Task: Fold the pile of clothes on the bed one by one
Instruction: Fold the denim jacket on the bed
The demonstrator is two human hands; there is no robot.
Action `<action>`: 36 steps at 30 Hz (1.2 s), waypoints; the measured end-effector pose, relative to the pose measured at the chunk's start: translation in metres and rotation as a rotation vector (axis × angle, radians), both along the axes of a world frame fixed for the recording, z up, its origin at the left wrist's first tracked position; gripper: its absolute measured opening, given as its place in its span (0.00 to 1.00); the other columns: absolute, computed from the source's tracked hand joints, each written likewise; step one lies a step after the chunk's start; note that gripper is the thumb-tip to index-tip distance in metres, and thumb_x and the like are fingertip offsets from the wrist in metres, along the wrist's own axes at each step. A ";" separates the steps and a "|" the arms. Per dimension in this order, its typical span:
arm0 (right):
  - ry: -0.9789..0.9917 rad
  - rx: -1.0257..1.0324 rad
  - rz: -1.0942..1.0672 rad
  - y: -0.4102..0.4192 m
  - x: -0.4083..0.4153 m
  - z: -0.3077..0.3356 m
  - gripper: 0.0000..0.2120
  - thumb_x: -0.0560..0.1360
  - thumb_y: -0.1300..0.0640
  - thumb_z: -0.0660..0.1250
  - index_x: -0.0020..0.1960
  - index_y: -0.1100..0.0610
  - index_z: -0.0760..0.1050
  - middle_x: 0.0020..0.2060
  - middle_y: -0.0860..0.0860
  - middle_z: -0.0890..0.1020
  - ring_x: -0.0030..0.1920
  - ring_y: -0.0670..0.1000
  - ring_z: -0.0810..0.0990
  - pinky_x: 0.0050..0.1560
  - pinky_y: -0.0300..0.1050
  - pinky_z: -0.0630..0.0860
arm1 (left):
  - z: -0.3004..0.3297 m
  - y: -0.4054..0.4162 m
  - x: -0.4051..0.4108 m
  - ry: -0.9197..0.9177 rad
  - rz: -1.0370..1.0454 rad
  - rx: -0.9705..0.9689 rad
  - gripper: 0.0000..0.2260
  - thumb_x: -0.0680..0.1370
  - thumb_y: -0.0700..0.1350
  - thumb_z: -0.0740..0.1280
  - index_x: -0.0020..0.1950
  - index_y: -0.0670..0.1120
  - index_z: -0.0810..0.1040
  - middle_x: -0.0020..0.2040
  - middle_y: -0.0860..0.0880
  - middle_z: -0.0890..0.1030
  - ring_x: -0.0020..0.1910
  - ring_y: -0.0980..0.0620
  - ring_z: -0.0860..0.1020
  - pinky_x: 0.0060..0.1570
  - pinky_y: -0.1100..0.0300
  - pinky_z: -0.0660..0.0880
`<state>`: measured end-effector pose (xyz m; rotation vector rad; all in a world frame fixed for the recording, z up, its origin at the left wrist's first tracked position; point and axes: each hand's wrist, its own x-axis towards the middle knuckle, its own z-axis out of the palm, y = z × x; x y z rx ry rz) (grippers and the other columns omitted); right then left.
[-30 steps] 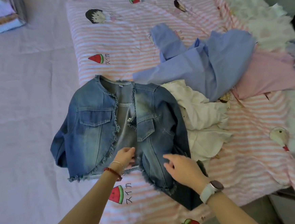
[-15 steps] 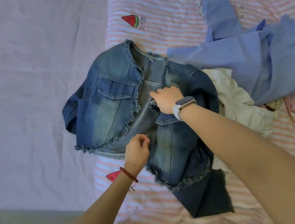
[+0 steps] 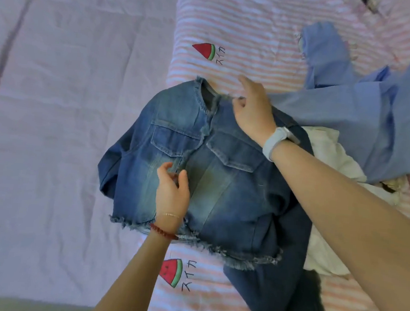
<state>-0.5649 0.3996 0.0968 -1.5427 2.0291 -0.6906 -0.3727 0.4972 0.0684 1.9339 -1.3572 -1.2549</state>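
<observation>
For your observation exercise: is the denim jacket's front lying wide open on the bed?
No: the two front panels of the denim jacket meet down the middle, with the left hand at that seam.

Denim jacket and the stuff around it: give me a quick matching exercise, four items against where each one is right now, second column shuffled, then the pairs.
Items:
1. denim jacket
2. light blue shirt
3. white garment
4. right hand

Places:
A. at the jacket's collar
B. flat on the bed, front panels together, left hand at the front opening
C. bunched between the jacket and the blue shirt
D. spread at the right, past the jacket's shoulder

Pairs: 1-B, 2-D, 3-C, 4-A
</observation>
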 end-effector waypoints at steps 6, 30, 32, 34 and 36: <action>0.069 -0.088 0.009 0.068 0.008 -0.021 0.19 0.77 0.64 0.56 0.68 0.61 0.68 0.64 0.58 0.72 0.63 0.57 0.71 0.62 0.54 0.70 | -0.021 0.013 0.010 -0.201 -0.378 -0.064 0.27 0.74 0.41 0.68 0.71 0.39 0.63 0.65 0.37 0.67 0.62 0.39 0.70 0.60 0.54 0.67; -0.259 0.136 -0.758 0.277 -0.070 -0.022 0.08 0.79 0.62 0.61 0.48 0.67 0.75 0.37 0.50 0.75 0.42 0.51 0.73 0.38 0.35 0.64 | -0.049 0.031 -0.075 -0.526 -1.008 0.086 0.28 0.78 0.64 0.52 0.75 0.62 0.45 0.77 0.52 0.39 0.75 0.48 0.37 0.70 0.38 0.38; -0.149 0.067 -0.745 0.271 -0.097 -0.004 0.08 0.78 0.60 0.61 0.51 0.65 0.76 0.39 0.50 0.76 0.42 0.50 0.73 0.39 0.36 0.63 | -0.045 0.029 -0.075 -0.547 -1.024 0.066 0.29 0.77 0.63 0.54 0.75 0.62 0.45 0.77 0.51 0.40 0.75 0.48 0.39 0.70 0.38 0.40; 0.045 0.062 -0.748 0.263 -0.123 0.009 0.09 0.78 0.57 0.62 0.52 0.62 0.76 0.41 0.53 0.77 0.42 0.52 0.73 0.39 0.41 0.63 | -0.040 0.029 -0.073 -0.596 -1.048 0.021 0.30 0.77 0.63 0.55 0.75 0.61 0.44 0.77 0.51 0.41 0.76 0.47 0.39 0.70 0.38 0.41; 0.205 0.057 -0.780 0.256 -0.136 0.017 0.10 0.78 0.58 0.62 0.56 0.60 0.75 0.49 0.56 0.77 0.46 0.55 0.75 0.43 0.46 0.69 | -0.033 0.035 -0.071 -0.611 -1.047 -0.057 0.31 0.77 0.63 0.56 0.76 0.58 0.47 0.77 0.49 0.43 0.76 0.45 0.41 0.70 0.38 0.43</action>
